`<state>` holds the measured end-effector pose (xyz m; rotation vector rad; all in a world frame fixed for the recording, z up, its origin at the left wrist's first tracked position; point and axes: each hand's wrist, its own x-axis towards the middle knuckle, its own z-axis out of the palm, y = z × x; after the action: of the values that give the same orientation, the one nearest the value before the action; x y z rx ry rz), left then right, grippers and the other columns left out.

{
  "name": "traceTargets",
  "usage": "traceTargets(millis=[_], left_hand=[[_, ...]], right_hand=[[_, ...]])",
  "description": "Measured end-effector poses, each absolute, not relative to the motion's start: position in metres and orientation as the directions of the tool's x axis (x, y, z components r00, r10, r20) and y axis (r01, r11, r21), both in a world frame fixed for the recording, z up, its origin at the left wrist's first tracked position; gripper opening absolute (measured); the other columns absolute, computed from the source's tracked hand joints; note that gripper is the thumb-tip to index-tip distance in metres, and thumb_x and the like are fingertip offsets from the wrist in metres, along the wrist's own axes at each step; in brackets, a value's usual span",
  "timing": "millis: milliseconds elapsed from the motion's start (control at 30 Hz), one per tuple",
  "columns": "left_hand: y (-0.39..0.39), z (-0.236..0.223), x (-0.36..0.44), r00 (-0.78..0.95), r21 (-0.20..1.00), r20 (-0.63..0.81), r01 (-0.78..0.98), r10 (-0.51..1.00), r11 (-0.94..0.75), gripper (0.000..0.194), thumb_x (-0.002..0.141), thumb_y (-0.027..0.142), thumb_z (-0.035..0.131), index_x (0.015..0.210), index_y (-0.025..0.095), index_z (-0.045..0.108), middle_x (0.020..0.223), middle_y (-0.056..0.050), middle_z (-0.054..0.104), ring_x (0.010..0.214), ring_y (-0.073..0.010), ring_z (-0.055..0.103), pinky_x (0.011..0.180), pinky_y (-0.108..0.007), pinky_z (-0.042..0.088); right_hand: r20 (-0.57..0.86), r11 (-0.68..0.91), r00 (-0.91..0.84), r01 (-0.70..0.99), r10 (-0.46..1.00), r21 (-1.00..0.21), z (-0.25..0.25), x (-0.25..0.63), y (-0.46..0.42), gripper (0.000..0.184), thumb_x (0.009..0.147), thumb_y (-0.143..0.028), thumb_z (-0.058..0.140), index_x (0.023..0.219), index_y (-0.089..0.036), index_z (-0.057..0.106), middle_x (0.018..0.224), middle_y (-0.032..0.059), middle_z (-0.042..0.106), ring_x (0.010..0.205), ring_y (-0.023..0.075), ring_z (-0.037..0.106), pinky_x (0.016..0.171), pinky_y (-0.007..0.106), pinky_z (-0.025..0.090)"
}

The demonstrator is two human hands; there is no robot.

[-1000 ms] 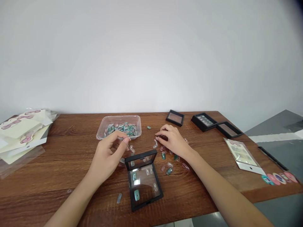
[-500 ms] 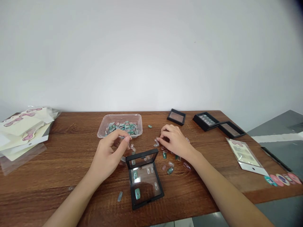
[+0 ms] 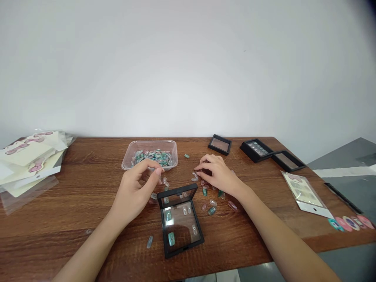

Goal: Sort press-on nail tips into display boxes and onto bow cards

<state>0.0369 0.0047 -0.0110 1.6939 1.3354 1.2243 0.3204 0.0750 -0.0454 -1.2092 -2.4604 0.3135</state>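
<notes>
While the left hand (image 3: 133,192) is curling beside the open black case (image 3: 185,248), the right hand (image 3: 216,172) is hovering at clear nail tips (image 3: 194,179), either's grip being impossible to tell.

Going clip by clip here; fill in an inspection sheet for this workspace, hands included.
Surface: brown wood-look table.
Job's things: open black case, lid raised, several nails inside; clear tub of mixed nails; loose nails scattered between the hands and beside the case.
Clutter: pile of cards at left; more black cases, bagged card, black stick and round discs at right.
Hands: left hand pinched, contents unclear; right hand fingering clear nails, grip unclear.
Cables: nothing seen.
Surroundings: pale wall, grey floor.
</notes>
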Motion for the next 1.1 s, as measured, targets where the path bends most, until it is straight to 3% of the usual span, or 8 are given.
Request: traceTargets(millis=[433, 567, 667, 833, 933, 1100], left_hand=[[0.004, -0.010, 0.036, 0.140, 0.829, 0.381, 0.385, 0.914, -0.404, 0.025, 0.103, 0.038, 0.048, 0.094, 0.021, 0.065, 0.077, -0.001, 0.067, 0.064, -0.0160, 0.065, 0.060, -0.028, 0.051], [0.001, -0.012, 0.032, 0.221, 0.685, 0.528, 0.460, 0.820, -0.565, 0.029, 0.102, 0.033, 0.046, 0.081, 0.022, 0.062, 0.068, 0.000, 0.061, 0.057, -0.0148, 0.056, 0.056, -0.028, 0.044], [0.001, -0.016, 0.030, 0.332, 0.504, 0.624, 0.522, 0.708, -0.688, 0.022, 0.093, 0.031, 0.055, 0.074, 0.023, 0.062, 0.060, 0.001, 0.059, 0.052, -0.0148, 0.050, 0.053, -0.030, 0.037], [0.002, -0.023, 0.029, 0.455, 0.259, 0.687, 0.575, 0.567, -0.776, 0.020, 0.088, 0.019, 0.058, 0.068, 0.024, 0.059, 0.056, 0.002, 0.056, 0.049, -0.0150, 0.045, 0.051, -0.032, 0.031], [0.004, -0.025, 0.029, 0.466, 0.182, 0.706, 0.609, 0.534, -0.772, 0.029, 0.090, 0.012, 0.055, 0.063, 0.024, 0.052, 0.053, 0.003, 0.052, 0.048, -0.0145, 0.041, 0.051, -0.033, 0.029], [0.007, -0.027, 0.030, 0.439, 0.125, 0.732, 0.665, 0.521, -0.736, 0.036, 0.092, 0.013, 0.054, 0.058, 0.024, 0.046, 0.051, 0.004, 0.047, 0.047, -0.0137, 0.038, 0.049, -0.032, 0.028]], right_hand=[[0.216, 0.603, -0.565, 0.709, 0.796, -0.366, -0.042, 0.318, 0.075, 0.004, 0.091, -0.022, 0.069, 0.095, -0.023, 0.071, 0.101, 0.0045, 0.068, 0.100, 0.0242, 0.063, 0.096, 0.044, 0.042], [0.233, 0.607, -0.562, 0.707, 0.794, -0.362, -0.036, 0.319, 0.073, 0.005, 0.092, -0.021, 0.067, 0.095, -0.023, 0.070, 0.100, 0.0049, 0.068, 0.099, 0.0251, 0.063, 0.095, 0.044, 0.042], [0.288, 0.624, -0.554, 0.702, 0.781, -0.343, -0.031, 0.321, 0.071, 0.006, 0.093, -0.021, 0.065, 0.096, -0.023, 0.070, 0.100, 0.0048, 0.068, 0.098, 0.0250, 0.063, 0.094, 0.044, 0.043], [0.368, 0.646, -0.538, 0.692, 0.758, -0.320, -0.021, 0.325, 0.066, 0.007, 0.094, -0.020, 0.063, 0.096, -0.024, 0.068, 0.100, 0.0047, 0.069, 0.098, 0.0255, 0.063, 0.092, 0.044, 0.043], [0.417, 0.663, -0.529, 0.682, 0.739, -0.311, -0.012, 0.328, 0.060, 0.007, 0.095, -0.021, 0.063, 0.098, -0.024, 0.068, 0.101, 0.0053, 0.068, 0.098, 0.0253, 0.064, 0.090, 0.044, 0.045], [0.497, 0.676, -0.483, 0.650, 0.721, -0.348, 0.005, 0.334, 0.046, 0.007, 0.097, -0.025, 0.063, 0.102, -0.027, 0.068, 0.104, 0.0051, 0.068, 0.098, 0.0237, 0.065, 0.087, 0.041, 0.052]])
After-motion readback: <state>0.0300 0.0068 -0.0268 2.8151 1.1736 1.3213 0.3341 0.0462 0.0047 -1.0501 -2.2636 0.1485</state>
